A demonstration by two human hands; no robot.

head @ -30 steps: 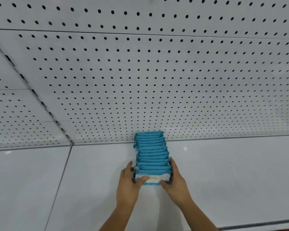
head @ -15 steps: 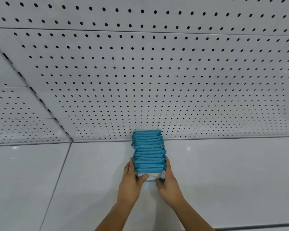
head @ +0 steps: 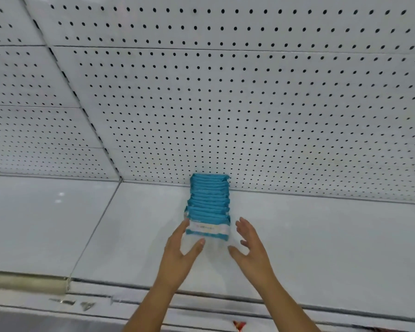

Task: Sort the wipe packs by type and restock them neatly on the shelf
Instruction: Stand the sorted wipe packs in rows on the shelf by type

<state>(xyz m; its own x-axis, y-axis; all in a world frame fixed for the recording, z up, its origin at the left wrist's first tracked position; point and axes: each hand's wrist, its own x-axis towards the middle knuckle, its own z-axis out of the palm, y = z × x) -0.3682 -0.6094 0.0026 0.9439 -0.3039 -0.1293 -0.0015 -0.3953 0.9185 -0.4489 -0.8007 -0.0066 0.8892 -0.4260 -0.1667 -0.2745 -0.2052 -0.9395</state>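
Your left hand (head: 180,254) has a wide grip and holds nothing; its fingertips lie at the left edge of the front pack (head: 207,230). In the middle, the row of blue wipe packs (head: 209,200) stands on the shelf (head: 333,236), far end against the pegboard back panel (head: 261,116). Your right hand (head: 250,245), just beside the row, is wide too and holds nothing. I judge this row is finished; next you need packs of another type, placed beside it.

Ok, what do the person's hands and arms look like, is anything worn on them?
Both are bare: the left hand and right hand wear no gloves, and no ring, watch or bracelet shows. The forearms are uncovered to the frame edge, no sleeve in view.
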